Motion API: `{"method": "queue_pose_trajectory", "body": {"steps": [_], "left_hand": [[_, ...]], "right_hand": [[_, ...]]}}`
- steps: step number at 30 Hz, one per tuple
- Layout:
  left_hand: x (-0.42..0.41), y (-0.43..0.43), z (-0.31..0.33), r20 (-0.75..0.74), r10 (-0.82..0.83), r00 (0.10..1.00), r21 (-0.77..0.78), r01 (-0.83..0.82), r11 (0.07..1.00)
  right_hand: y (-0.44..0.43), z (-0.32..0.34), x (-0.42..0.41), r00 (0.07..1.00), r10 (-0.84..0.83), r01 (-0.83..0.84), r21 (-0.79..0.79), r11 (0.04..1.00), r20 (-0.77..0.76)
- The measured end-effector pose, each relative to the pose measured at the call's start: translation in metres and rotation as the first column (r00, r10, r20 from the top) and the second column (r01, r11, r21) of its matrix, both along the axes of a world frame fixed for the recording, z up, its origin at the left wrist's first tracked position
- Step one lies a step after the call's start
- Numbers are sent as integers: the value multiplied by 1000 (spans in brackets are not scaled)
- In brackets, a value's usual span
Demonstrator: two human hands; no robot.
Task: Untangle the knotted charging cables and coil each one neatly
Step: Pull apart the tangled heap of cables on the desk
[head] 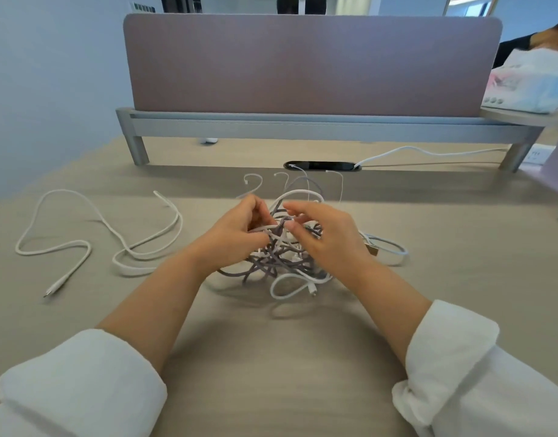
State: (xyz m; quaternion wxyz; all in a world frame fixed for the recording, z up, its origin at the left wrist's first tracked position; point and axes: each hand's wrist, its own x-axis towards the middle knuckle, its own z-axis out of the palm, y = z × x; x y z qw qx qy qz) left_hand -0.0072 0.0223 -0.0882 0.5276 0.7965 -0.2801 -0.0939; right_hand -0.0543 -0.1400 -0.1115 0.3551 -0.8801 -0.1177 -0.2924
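So far, one cable is out. A loose white cable [91, 244] lies on the tabletop [271, 357] at the left, well apart from the knot, sprawled in wide bends with one plug end near the left edge. It is free of the others but not coiled.

Centre: the tangle [282, 257], a clump of grey and white cables, sits between the two hands, partly lifted off the tabletop. Several thin white ends stick up behind it. A white loop with a plug hangs out at the near side. How many cables are in the clump cannot be counted; at least one grey and more than one white.

Left hand [239, 234]: grip narrow, fingers curled, thumb and fingertips pinched on strands at the upper left of the tangle. Which strand exactly, cannot tell.

Right hand [326, 234]: grip looser, fingers spread and bent over the upper right of the tangle, fingertips touching strands near the middle; a firm pinch is not evident.

Right of the hands: a white loop [388, 250] trails from the tangle onto the tabletop, a brownish plug beside it.

Far side: a desk divider [312, 64], a cable slot [321, 165] with a separate white lead [429, 152] running right. Not part of the job, by the look.

Judgement: early stage. Picking-apart under way; one cable separated, none coiled. Left to do: free each remaining cable, then coil all, the loose one included.
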Motion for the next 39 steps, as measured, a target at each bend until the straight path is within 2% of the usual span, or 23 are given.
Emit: {"method": "queue_pose_trajectory", "body": {"steps": [2,4,9,11,14,17,20,22,23,25,26,27,28,30,32,37,39], "left_hand": [[-1,-4,2,-16,75,997,-42,-75,996],[0,-9,3,59,111,992,-33,-109,993],[-1,-7,0,121,48,992,-44,-43,998],[-1,-5,3,127,43,991,-120,-28,992],[-4,-3,10,116,38,993,-321,2,947],[-2,1,16,150,154,977,-461,-69,885],[5,6,17,187,278,942,-501,-152,852],[7,7,15,270,328,905,-421,-195,886],[8,8,13,366,337,867,-327,-220,919],[10,10,6,614,246,750,23,-329,944],[11,9,3,706,137,694,225,-404,887],[11,8,-1,769,28,638,358,-467,809],[11,6,-3,811,-61,582,411,-492,768],[9,-2,-9,853,-168,494,413,-443,795],[3,-12,-15,856,-187,481,386,-355,852],[-3,-17,-21,803,-63,593,276,-277,920],[-3,-15,-19,693,-51,720,282,-205,937]], "right_hand": [[-2,1,1,996,-38,34,-53,998,-80],[0,0,2,984,-119,100,-140,985,-135],[3,-1,1,950,-251,182,-325,928,-185],[4,-1,2,953,-244,174,-333,927,-181],[3,-1,2,960,-230,164,-346,924,-158],[-1,4,0,951,-261,189,-356,915,-166],[-8,8,1,938,-312,247,-339,908,-153],[-13,7,2,930,-348,284,-364,887,-123],[-16,5,2,928,-359,298,-377,877,-102],[-20,0,2,939,-340,296,-374,879,-57],[-22,-2,2,951,-308,277,-366,888,-27],[-23,-3,2,961,-276,256,-367,894,-3],[-22,-3,2,966,-257,247,-368,896,21],[-19,-3,0,969,-243,239,-363,901,35],[-14,-3,-2,975,-221,212,-353,911,14],[-11,1,-9,985,-139,110,-249,962,-102],[-15,5,-10,985,-160,135,-284,949,-66]]}}
